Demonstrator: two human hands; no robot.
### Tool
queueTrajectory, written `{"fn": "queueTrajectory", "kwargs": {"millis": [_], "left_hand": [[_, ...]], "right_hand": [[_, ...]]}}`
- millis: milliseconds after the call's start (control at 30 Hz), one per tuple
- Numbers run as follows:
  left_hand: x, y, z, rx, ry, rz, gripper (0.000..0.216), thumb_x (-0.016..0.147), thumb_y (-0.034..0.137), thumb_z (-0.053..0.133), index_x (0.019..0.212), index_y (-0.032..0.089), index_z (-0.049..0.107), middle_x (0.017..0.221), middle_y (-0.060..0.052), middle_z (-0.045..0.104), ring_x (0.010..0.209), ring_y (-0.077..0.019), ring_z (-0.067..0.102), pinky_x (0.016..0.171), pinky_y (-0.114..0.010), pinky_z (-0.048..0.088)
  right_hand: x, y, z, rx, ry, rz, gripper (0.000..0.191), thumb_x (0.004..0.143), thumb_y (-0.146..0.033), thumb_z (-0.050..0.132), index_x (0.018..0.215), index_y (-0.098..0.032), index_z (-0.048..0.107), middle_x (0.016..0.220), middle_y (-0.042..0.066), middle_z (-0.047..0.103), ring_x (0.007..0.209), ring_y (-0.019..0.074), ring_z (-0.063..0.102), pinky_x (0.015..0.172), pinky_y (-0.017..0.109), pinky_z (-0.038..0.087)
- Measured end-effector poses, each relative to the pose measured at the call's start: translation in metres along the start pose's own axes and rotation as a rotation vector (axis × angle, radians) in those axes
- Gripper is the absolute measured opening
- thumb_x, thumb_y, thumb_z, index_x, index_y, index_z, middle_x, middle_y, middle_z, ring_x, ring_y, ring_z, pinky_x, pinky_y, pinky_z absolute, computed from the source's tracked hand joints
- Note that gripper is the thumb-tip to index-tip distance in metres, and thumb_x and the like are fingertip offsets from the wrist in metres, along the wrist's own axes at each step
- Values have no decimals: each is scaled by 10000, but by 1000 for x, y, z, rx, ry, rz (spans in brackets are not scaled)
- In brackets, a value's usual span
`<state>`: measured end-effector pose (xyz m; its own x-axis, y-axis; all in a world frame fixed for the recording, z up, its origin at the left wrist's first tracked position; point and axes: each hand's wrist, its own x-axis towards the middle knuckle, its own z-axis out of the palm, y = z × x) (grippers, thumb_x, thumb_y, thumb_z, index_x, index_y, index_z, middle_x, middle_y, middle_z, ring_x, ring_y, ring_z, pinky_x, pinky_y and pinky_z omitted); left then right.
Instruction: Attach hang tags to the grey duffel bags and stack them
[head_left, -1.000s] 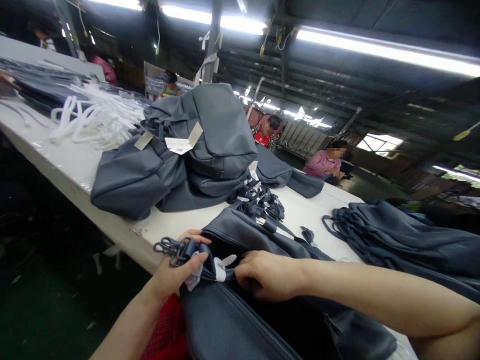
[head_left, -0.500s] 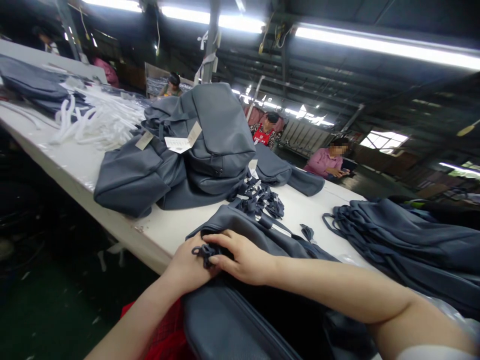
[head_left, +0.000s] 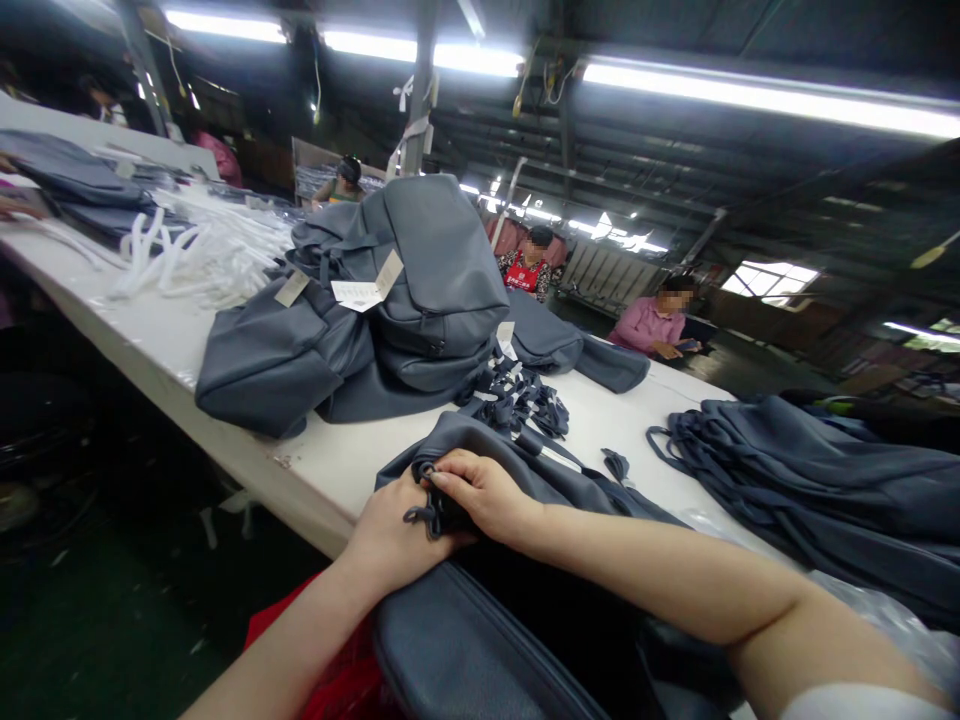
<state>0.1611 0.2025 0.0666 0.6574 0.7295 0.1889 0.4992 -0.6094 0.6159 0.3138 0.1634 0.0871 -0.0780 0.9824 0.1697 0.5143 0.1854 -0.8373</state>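
A dark grey bag (head_left: 465,640) lies open across the table edge in front of me. My left hand (head_left: 390,540) grips a bundled grey strap with dark clips (head_left: 427,512) at the bag's opening. Pressed against it from the right, my right hand (head_left: 484,495) has its fingers curled over the same strap bundle and the bag's rim. Both hands are closed and touch each other.
The long white table (head_left: 150,340) carries a heap of filled grey bags with paper tags (head_left: 375,300), a pile of white hangers (head_left: 202,250), loose dark strap pieces (head_left: 525,395) and flat grey bags at right (head_left: 817,490). Seated people work beyond the table (head_left: 652,320).
A second ago my left hand held the strap clips out to the left of the bag; both hands have since come together and pushed the bundle into the bag's opening.
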Motion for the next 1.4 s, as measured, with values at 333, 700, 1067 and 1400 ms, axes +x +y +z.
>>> {"fn": "queueTrajectory", "kwargs": {"millis": [333, 700, 1067, 1400], "left_hand": [[-11, -17, -22, -33, 12, 71, 492, 736, 556, 717, 1101, 232, 656, 1301, -112, 526, 1174, -323, 558, 1021, -475, 475], [-8, -18, -35, -193, 412, 205, 199, 943, 289, 498, 987, 218, 678, 966, -35, 706, 929, -177, 659, 871, -291, 500], [1, -26, -19, 57, 206, 411, 232, 974, 348, 469, 982, 233, 670, 810, 2, 696, 711, -155, 651, 657, -262, 483], [-7, -34, -14, 140, 243, 428, 205, 957, 281, 500, 1108, 245, 635, 805, 7, 684, 686, -170, 648, 638, -289, 492]], "right_hand": [[18, 5, -46, -429, -321, 94, 270, 959, -297, 459, 946, -143, 681, 899, 70, 703, 822, 179, 629, 808, 290, 483], [47, 9, -81, -563, -637, 78, 273, 948, -295, 481, 965, -139, 705, 911, 63, 705, 805, 160, 622, 785, 256, 465], [39, 5, -51, 89, -768, 230, 319, 903, -409, 585, 922, -100, 662, 789, 16, 626, 711, 90, 550, 719, 208, 454], [42, 5, -51, -11, -767, 217, 345, 911, -394, 557, 995, -86, 689, 845, 38, 654, 731, 103, 569, 717, 205, 456]]}}
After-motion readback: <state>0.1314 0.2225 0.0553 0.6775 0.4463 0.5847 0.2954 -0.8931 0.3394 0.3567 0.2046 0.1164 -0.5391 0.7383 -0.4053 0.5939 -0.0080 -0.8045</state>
